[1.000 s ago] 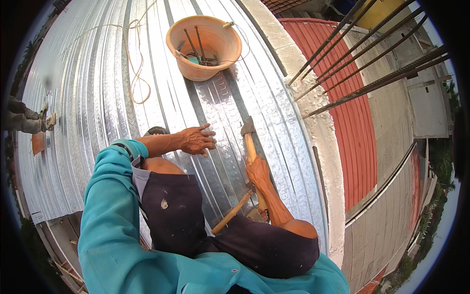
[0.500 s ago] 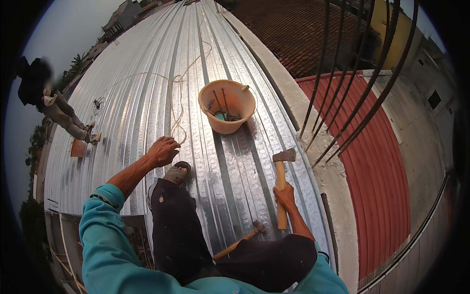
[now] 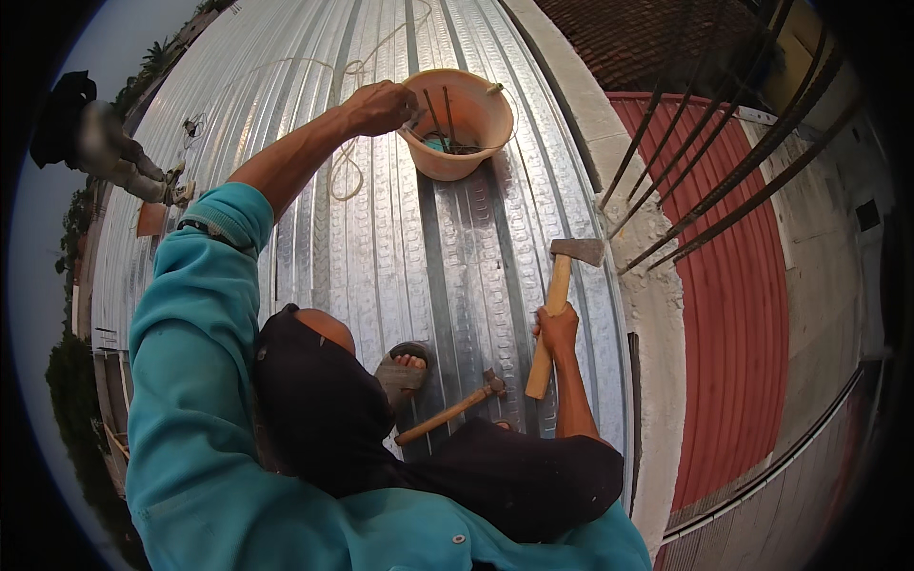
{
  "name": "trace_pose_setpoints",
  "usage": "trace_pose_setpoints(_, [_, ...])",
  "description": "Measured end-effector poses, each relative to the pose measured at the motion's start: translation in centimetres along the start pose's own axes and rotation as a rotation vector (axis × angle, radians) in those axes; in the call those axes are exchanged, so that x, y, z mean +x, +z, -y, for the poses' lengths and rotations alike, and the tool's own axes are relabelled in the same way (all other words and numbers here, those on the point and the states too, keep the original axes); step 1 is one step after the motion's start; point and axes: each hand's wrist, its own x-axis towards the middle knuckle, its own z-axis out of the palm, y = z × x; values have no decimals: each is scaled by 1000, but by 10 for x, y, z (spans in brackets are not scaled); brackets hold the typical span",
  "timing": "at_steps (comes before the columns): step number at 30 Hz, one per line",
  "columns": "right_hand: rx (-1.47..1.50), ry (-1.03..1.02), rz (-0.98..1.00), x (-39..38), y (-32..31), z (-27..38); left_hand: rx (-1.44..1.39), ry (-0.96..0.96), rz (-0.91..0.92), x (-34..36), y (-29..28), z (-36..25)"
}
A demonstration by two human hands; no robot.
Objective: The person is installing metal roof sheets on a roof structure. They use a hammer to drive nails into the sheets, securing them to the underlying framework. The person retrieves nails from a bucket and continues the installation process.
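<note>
My right hand [image 3: 559, 328] grips the wooden handle of a hatchet [image 3: 562, 276], its dark metal head pointing away from me. At the left rim of a pale orange bucket [image 3: 459, 168] is my left hand [image 3: 384, 108], its fingers closed together. What they pinch, the rim or something thin beside it, I cannot make out. Inside the bucket stand two thin rusty rods [image 3: 441, 112] among a turquoise thing and other small pieces. A hammer [image 3: 446, 416] with a wooden handle lies on the metal sheeting between my foot and the hatchet.
Ribbed shiny metal sheeting [image 3: 314, 228] lies under me. A pale cord [image 3: 348, 179] curls beside the bucket. To the right rise several rebar rods [image 3: 724, 181] from a concrete ledge [image 3: 657, 381], with a red roof [image 3: 728, 333] beyond. Another person [image 3: 124, 152] stands at the far left.
My left hand has reached forward from near my foot to the bucket's left rim. My body leans further forward. The hatchet stays in my right hand.
</note>
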Motion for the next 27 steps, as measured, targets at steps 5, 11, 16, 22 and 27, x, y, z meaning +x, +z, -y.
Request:
trace_pose_setpoints(5, [25, 37, -11, 1, 0, -4, -166, 73, -74, 77, 48, 31])
trace_pose_setpoints(11, [7, 123, 0, 2, 0, 1, -249, 59, 66, 169, 128, 55])
trace_pose_setpoints(16, [13, 193, -22, -1, 2, 13, 49, 163, 217, 227, 199, 55])
trace_pose_setpoints(22, [17, 205, -42, 1, 3, 15, 417, 269, 135, 242, 251, 44])
trace_pose_setpoints(27, [13, 212, -47, 1, 6, 20, 329, 107, 244, 250, 267, 42])
